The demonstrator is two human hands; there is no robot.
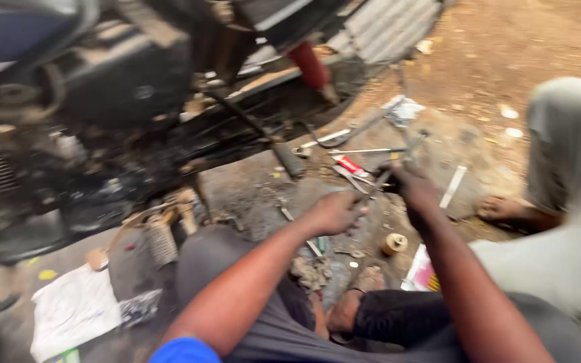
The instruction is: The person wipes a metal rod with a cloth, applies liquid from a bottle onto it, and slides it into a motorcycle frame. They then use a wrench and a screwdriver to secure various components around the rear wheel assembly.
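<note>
My left hand (334, 212) is closed around the lower end of a thin metal rod (374, 187) over the oily ground. My right hand (413, 187) grips the same rod's upper part, close to a bent wire piece (408, 144). Just beyond the hands lie a red-handled tool (351, 165) and a long slim screwdriver (364, 151). The picture is blurred by motion, so the exact grip is unclear.
A motorcycle (122, 101) with a red shock absorber (311, 66) and a spring (161, 240) stands at left and top. A small spool (394, 243), crumpled paper (75, 309), a white strip (453, 186) and another person's foot (506, 210) lie around.
</note>
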